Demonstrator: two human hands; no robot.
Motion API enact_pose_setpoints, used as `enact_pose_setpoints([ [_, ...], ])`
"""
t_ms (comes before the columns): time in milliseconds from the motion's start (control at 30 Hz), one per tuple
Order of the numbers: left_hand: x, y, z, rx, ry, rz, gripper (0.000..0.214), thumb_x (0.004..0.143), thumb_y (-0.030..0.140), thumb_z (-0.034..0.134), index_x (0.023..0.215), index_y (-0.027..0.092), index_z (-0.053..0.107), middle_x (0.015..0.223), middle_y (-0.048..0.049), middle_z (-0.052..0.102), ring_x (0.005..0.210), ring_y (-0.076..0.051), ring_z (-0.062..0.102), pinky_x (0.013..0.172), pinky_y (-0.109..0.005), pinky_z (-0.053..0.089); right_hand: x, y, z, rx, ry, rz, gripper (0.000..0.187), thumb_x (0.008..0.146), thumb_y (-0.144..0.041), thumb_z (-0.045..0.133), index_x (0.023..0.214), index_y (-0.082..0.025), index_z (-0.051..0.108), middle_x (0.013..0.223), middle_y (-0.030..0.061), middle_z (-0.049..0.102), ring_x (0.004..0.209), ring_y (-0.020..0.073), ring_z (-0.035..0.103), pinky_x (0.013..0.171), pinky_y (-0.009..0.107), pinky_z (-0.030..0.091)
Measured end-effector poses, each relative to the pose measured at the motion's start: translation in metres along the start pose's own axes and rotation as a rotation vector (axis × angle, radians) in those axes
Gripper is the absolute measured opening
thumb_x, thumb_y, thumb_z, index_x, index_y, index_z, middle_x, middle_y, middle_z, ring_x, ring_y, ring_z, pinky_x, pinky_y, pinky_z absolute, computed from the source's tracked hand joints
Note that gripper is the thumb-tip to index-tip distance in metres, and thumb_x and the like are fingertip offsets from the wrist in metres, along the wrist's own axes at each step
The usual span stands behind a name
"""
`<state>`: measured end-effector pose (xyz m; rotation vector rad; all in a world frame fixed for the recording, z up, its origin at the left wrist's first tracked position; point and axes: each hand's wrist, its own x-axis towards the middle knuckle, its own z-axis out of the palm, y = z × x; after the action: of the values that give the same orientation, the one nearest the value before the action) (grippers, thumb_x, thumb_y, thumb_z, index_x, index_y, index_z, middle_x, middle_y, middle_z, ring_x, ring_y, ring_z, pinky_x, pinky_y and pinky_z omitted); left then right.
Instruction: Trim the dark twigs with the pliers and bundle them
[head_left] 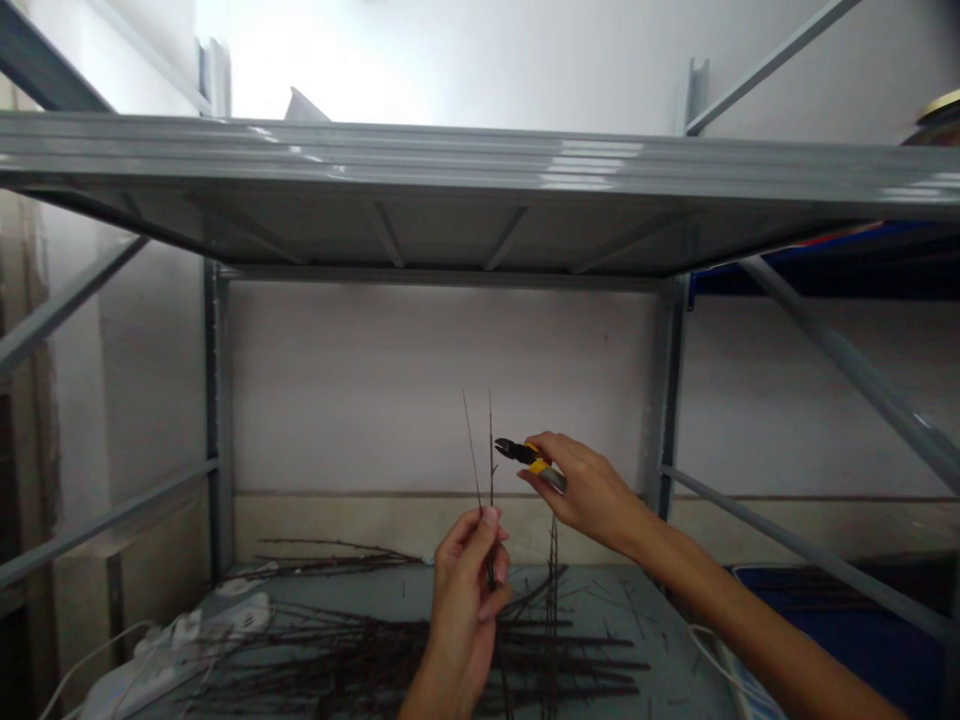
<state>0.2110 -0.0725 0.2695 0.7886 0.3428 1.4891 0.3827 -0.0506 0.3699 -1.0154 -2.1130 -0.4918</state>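
Observation:
My left hand (469, 585) is closed around a thin dark twig (492, 485), held upright in front of the shelf's back wall. A second, thinner stem (472, 445) rises from the same grip and leans left. In my right hand (577, 485) is a pair of diagonal cutters (531, 459) with yellow and grey handles. Their dark jaws point left, close beside the upright twig near a small side shoot; whether they touch it I cannot tell. Below my hands, a heap of dark twigs (360, 650) lies across the grey shelf.
A white power strip (180, 650) with cables lies at the left of the lower shelf (622, 610). Short twig scraps are scattered on the right. Overhead runs the upper shelf's metal edge (450, 160). A blue container (847, 640) stands at the lower right.

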Motion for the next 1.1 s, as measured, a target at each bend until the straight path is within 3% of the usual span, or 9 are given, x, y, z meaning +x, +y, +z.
enact_pose_setpoints([
  [200,-0.001,0.002,0.000,-0.044,-0.017,-0.029,0.034,0.077,0.040,0.083,0.089,0.014,0.065,0.081,0.0007,0.058,0.048,-0.001,0.039,0.030,-0.009,0.017,0.010,0.014,-0.006,-0.415,-0.100,-0.294,0.037,0.082,-0.006,0.058,0.116,-0.018,0.057,0.108,0.0103,0.068,0.098,0.0263,0.058,0.084,0.038,0.041],
  [333,-0.004,0.004,0.000,-0.056,-0.022,-0.069,0.037,0.073,0.040,0.086,0.090,0.013,0.067,0.078,0.0005,0.059,0.047,-0.001,0.039,0.030,-0.008,0.016,0.011,0.014,-0.004,-0.493,-0.083,-0.360,0.039,0.083,-0.006,0.056,0.121,-0.018,0.057,0.110,0.0104,0.068,0.096,0.0257,0.057,0.083,0.037,0.039],
  [467,-0.006,0.003,-0.003,-0.064,-0.024,-0.076,0.034,0.074,0.036,0.086,0.091,0.013,0.069,0.078,0.0000,0.060,0.047,-0.001,0.040,0.030,-0.008,0.018,0.006,0.015,0.002,-0.533,-0.098,-0.357,0.027,0.089,-0.007,0.051,0.112,-0.018,0.061,0.101,0.0092,0.069,0.090,0.0245,0.057,0.078,0.036,0.037],
  [633,0.000,0.002,-0.009,-0.069,0.023,-0.051,0.031,0.076,0.036,0.085,0.089,0.012,0.070,0.080,-0.0004,0.061,0.048,-0.001,0.041,0.030,-0.008,0.018,-0.003,0.013,0.017,-0.283,-0.122,-0.051,0.025,0.083,-0.006,0.052,0.098,-0.023,0.062,0.091,0.0045,0.071,0.076,0.0200,0.060,0.065,0.031,0.034],
  [733,0.009,0.002,-0.014,-0.061,0.084,-0.026,0.034,0.072,0.037,0.088,0.089,0.013,0.071,0.083,-0.0012,0.062,0.051,-0.002,0.044,0.031,-0.009,0.018,-0.007,0.007,0.032,-0.164,-0.067,0.103,0.007,0.090,-0.022,0.054,0.093,-0.022,0.061,0.080,0.0035,0.070,0.065,0.0182,0.059,0.060,0.029,0.034],
  [833,0.015,0.001,-0.019,-0.024,0.116,0.001,0.038,0.069,0.038,0.089,0.094,0.013,0.074,0.085,-0.0030,0.064,0.057,-0.004,0.049,0.034,-0.010,0.024,-0.010,-0.004,0.047,0.213,0.005,0.334,0.026,0.093,-0.043,0.055,0.081,-0.021,0.060,0.066,0.0010,0.063,0.058,0.0156,0.055,0.058,0.029,0.039],
  [900,0.015,-0.002,-0.022,0.018,0.098,0.013,0.039,0.071,0.040,0.087,0.097,0.012,0.076,0.089,-0.0054,0.066,0.065,-0.008,0.055,0.040,-0.012,0.034,-0.011,-0.014,0.054,0.486,-0.002,0.461,0.029,0.090,-0.048,0.059,0.084,-0.020,0.062,0.062,-0.0008,0.059,0.052,0.0137,0.050,0.054,0.028,0.040],
  [1033,0.007,-0.007,-0.025,0.096,0.013,0.028,0.036,0.076,0.040,0.083,0.100,0.014,0.078,0.099,-0.0093,0.070,0.082,-0.015,0.062,0.052,-0.019,0.048,-0.009,-0.031,0.061,0.855,-0.105,0.583,0.034,0.079,-0.045,0.070,0.098,-0.017,0.064,0.058,-0.0043,0.055,0.044,0.0107,0.042,0.042,0.026,0.034],
  [1100,0.003,-0.008,-0.027,0.116,-0.014,0.039,0.037,0.075,0.037,0.084,0.105,0.015,0.077,0.106,-0.0106,0.071,0.088,-0.018,0.064,0.061,-0.023,0.054,-0.007,-0.035,0.062,0.890,-0.104,0.580,0.031,0.077,-0.042,0.071,0.094,-0.018,0.063,0.057,-0.0046,0.054,0.045,0.0105,0.043,0.042,0.025,0.034],
])
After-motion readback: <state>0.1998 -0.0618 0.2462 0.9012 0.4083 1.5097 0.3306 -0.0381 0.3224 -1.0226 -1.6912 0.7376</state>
